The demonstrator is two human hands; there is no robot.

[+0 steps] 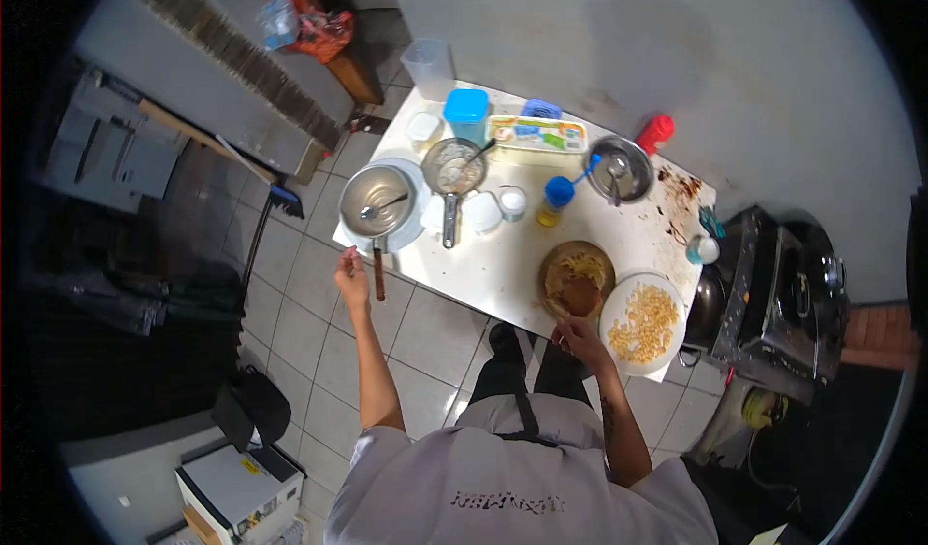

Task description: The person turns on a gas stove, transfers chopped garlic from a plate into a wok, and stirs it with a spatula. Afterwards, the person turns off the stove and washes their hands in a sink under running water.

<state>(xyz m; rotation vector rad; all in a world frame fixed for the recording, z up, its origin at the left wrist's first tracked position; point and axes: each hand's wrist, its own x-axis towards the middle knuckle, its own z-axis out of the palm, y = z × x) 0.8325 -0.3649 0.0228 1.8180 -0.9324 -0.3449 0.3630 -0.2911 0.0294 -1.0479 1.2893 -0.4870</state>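
Note:
Over the front edge of the table, my right hand (577,339) is closed at the near rim of a brown bowl (548,299). It appears to grip a brown, flat, rounded utensil (581,297), whose wide end lies in the bowl on a yellowish mixture (580,263). Just right of the bowl is a white plate (619,296) with pale yellow pieces (646,325) spread on it. My left hand (353,276) hangs by the left table edge with loosely curled fingers and nothing visible in it. Close to it is a pan (375,192) with a brown handle and a spoon inside.
A small frying pan (452,166) with white powder, a blue-lidded tub (466,110), a margarine tub (537,134), a blue-capped jar (557,197) and a metal bowl (621,168) stand on the table (474,279). At the right is a black stove (773,294).

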